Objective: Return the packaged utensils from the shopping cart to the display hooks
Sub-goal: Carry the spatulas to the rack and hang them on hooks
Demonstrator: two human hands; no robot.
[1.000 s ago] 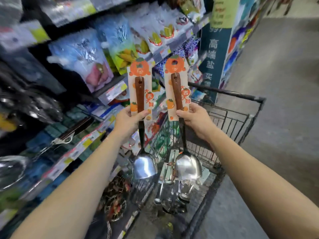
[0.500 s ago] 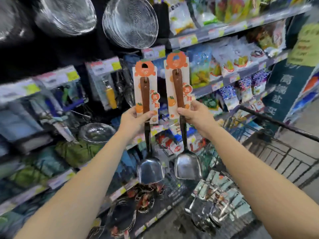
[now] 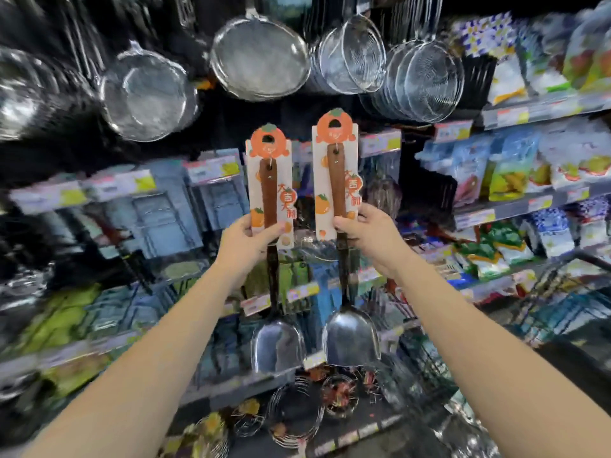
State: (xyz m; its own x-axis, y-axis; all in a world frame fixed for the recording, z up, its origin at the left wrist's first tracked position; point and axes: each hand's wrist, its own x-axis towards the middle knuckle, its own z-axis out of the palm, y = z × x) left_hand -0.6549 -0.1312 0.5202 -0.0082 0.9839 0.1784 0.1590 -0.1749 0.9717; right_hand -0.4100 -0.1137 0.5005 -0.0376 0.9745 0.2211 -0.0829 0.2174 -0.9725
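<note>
I hold two packaged spatulas upright in front of the utensil display. My left hand (image 3: 244, 241) pinches the lower end of the left spatula's (image 3: 269, 193) white-and-orange card; its steel blade hangs below. My right hand (image 3: 370, 233) grips the right spatula (image 3: 337, 180) the same way, slightly higher. Both have brown wooden handles and an orange-fruit header with a hang hole. The shopping cart (image 3: 591, 259) shows only as a dark rim at the far right. The display hooks are lost in the dark, blurred backing.
Round wire strainers (image 3: 261, 57) hang in a row overhead. Blue-carded goods (image 3: 165, 213) hang behind my hands. Snack bags (image 3: 515, 166) fill shelves to the right. Wire baskets (image 3: 294, 414) sit on the low shelf below the spatulas.
The view has swung left and up from the cart to the hanging display. Both spatulas have risen with my hands and stay side by side.
</note>
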